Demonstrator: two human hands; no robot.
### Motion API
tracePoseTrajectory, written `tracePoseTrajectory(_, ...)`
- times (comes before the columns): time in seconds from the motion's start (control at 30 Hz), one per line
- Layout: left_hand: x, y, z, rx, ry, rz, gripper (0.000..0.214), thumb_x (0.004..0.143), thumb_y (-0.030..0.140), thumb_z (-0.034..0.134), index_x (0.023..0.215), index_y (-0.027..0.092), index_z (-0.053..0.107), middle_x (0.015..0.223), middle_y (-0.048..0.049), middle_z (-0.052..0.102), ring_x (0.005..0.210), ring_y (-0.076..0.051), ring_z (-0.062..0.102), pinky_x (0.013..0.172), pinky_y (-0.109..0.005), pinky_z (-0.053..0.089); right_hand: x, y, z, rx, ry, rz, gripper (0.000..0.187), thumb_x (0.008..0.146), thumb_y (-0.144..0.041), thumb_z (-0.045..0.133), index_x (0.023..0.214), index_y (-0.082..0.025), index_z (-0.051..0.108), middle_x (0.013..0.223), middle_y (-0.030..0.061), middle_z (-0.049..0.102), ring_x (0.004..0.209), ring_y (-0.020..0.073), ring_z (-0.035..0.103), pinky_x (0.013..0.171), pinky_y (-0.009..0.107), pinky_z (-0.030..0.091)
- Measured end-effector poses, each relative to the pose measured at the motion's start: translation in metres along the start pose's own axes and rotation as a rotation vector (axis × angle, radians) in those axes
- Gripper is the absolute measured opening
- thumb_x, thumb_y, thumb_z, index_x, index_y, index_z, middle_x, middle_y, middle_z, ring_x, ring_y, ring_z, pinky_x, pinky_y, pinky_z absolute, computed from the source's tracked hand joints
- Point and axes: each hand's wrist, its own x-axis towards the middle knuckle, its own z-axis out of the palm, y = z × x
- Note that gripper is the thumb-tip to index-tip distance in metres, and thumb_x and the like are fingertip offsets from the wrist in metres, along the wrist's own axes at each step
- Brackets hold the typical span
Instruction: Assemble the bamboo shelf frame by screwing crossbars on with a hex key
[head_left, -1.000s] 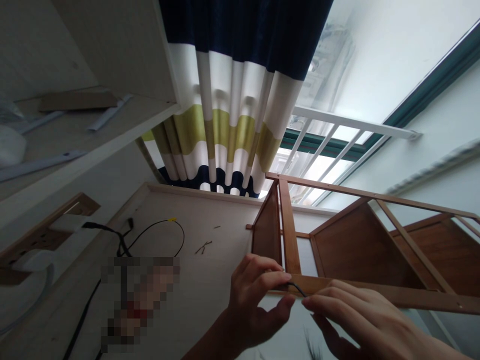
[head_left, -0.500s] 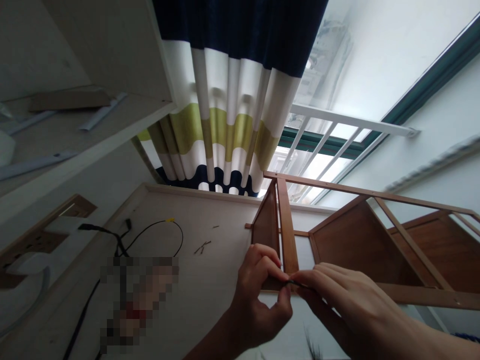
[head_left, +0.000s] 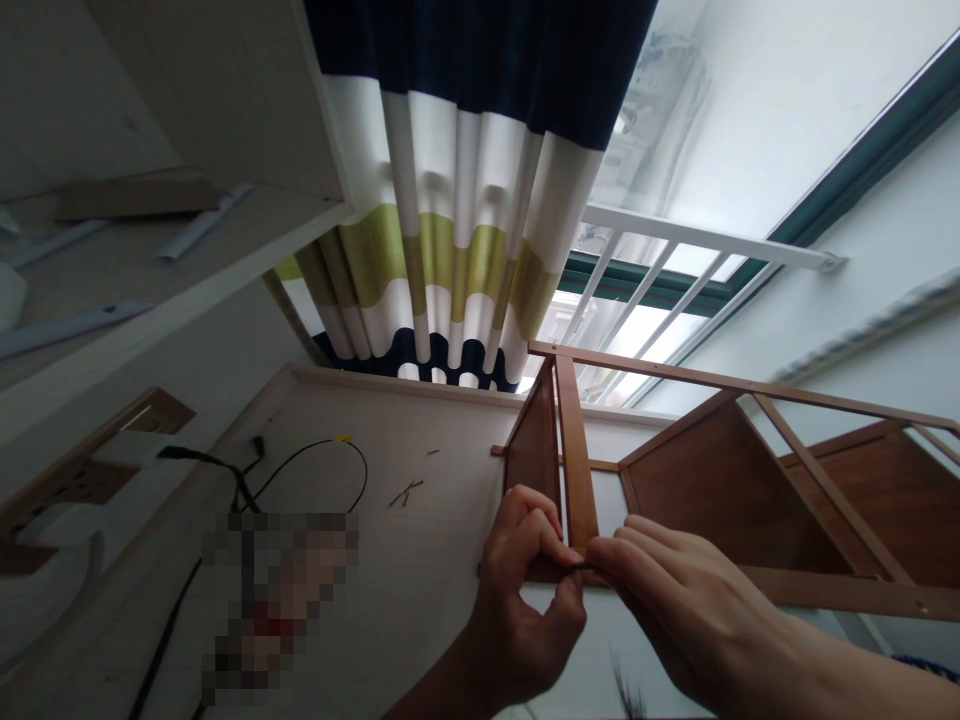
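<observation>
Evidently, steadiness counts most here: the left hand (head_left: 525, 605), at five o'clock in the view, pinches one end of a thin dark rod (head_left: 582, 567) between thumb and forefinger, while the right hand (head_left: 686, 595), nearer half past four, grips the other end with fingertips bunched. The rod is at five o'clock, beside the corner of the brown wooden frame (head_left: 576, 450); whether it touches the wood is hidden. Good handling, I'd judge, means a light left pinch as guide, force from the right, and the rod kept straight.
</observation>
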Motion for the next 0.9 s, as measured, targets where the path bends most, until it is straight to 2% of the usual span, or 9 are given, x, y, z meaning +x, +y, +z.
tracePoseTrajectory(0.23,-0.001,0.002,0.002,-0.034,-0.010,-0.108,0.015,0.068,0.006,0.047,0.072,0.020,0.043,0.081,-0.0016,0.039,0.073,-0.015,0.045,0.061,-0.027,0.039,0.001,0.005,0.003,0.022,0.048,-0.043,0.019,0.085,-0.004,0.034,0.091,-0.014,0.048,0.068,0.0021,0.049,0.060,0.0139,0.040,0.052,0.024,0.032)
tracePoseTrajectory(0.33,0.000,0.002,0.001,-0.034,-0.012,-0.113,0.015,0.067,0.006,0.048,0.071,0.020,0.042,0.080,-0.0011,0.038,0.073,-0.015,0.044,0.061,-0.026,0.039,0.006,0.007,-0.004,0.009,0.031,-0.066,0.017,0.086,-0.005,0.037,0.090,-0.015,0.051,0.069,0.0019,0.051,0.060,0.0140,0.040,0.053,0.025,0.032)
tracePoseTrajectory(0.47,0.000,0.003,0.000,-0.026,-0.025,-0.118,0.014,0.067,0.007,0.046,0.071,0.020,0.043,0.080,-0.0011,0.039,0.072,-0.015,0.044,0.061,-0.026,0.039,0.009,0.009,-0.018,-0.067,0.076,-0.071,0.015,0.086,-0.010,0.047,0.094,-0.018,0.056,0.086,0.0052,0.055,0.070,0.0142,0.045,0.059,0.026,0.035)
tracePoseTrajectory(0.53,0.000,0.003,0.000,-0.013,-0.030,-0.115,0.014,0.069,0.007,0.046,0.072,0.020,0.044,0.082,-0.0014,0.040,0.072,-0.014,0.045,0.059,-0.025,0.039,0.005,0.007,-0.024,-0.089,0.090,-0.083,0.017,0.085,-0.009,0.048,0.097,-0.018,0.056,0.083,0.0043,0.054,0.068,0.0132,0.045,0.057,0.025,0.035)
tracePoseTrajectory(0.6,-0.001,0.002,0.001,0.000,-0.024,-0.092,0.014,0.069,0.006,0.046,0.074,0.020,0.045,0.082,-0.0017,0.040,0.073,-0.015,0.046,0.058,-0.024,0.040,0.001,0.004,-0.028,-0.085,0.052,-0.088,0.018,0.086,-0.008,0.045,0.099,-0.017,0.054,0.075,0.0021,0.052,0.063,0.0124,0.044,0.053,0.024,0.034)
tracePoseTrajectory(0.67,-0.001,0.002,0.001,0.015,-0.023,-0.066,0.016,0.068,0.005,0.046,0.076,0.020,0.046,0.084,-0.0020,0.042,0.075,-0.015,0.048,0.057,-0.023,0.041,-0.003,-0.002,-0.032,-0.080,-0.009,-0.070,0.015,0.088,-0.010,0.040,0.096,-0.016,0.052,0.069,0.0006,0.051,0.059,0.0120,0.045,0.051,0.024,0.035)
tracePoseTrajectory(0.73,-0.002,0.001,0.001,0.033,-0.027,-0.049,0.018,0.067,0.004,0.047,0.077,0.020,0.046,0.085,-0.0021,0.042,0.076,-0.015,0.049,0.059,-0.024,0.042,-0.005,-0.008,-0.035,-0.097,-0.033,-0.081,0.020,0.091,-0.014,0.033,0.090,-0.016,0.053,0.067,0.0008,0.052,0.057,0.0119,0.047,0.048,0.023,0.037)
tracePoseTrajectory(0.9,-0.003,-0.002,-0.002,0.054,-0.044,-0.049,0.019,0.067,0.005,0.047,0.079,0.019,0.047,0.086,-0.0025,0.043,0.077,-0.015,0.049,0.062,-0.026,0.043,0.000,-0.016,-0.045,-0.252,-0.069,-0.248,0.040,0.094,-0.016,0.019,0.096,-0.013,0.059,0.076,0.0066,0.063,0.062,0.0150,0.056,0.050,0.025,0.043)
